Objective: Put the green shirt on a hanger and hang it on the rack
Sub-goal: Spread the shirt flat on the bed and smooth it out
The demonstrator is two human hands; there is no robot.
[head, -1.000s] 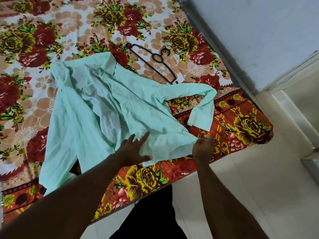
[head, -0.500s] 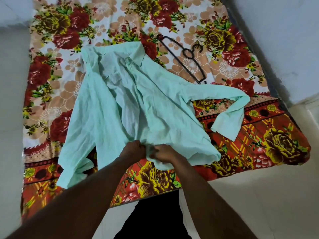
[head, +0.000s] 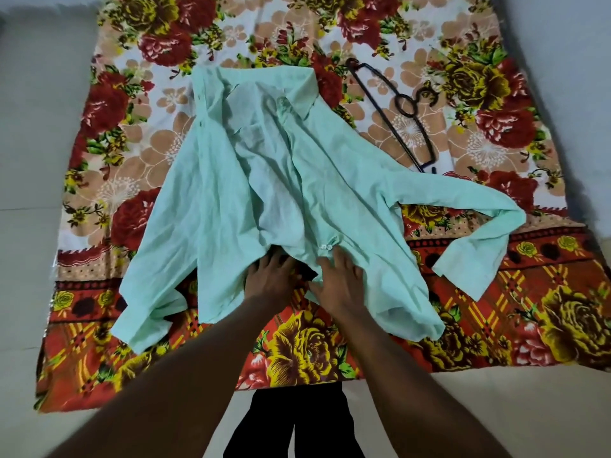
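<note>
Under the right fingers [head: 344, 263], green shirt [head: 297, 180].

One shirt [head: 297, 193], one hanger [head: 385, 117], one sheet [head: 158, 150], two hands [head: 269, 280] [head: 337, 280]

A floral sheet [head: 496, 309] in red, yellow and tan fills the centre, spread over pale floor [head: 29, 160] visible at left and bottom.

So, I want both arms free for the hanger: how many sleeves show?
2. The bent sleeve stretches out at image right, with its cuff turned back toward the person. The other sleeve runs down at image left. Neither is hidden.
</note>
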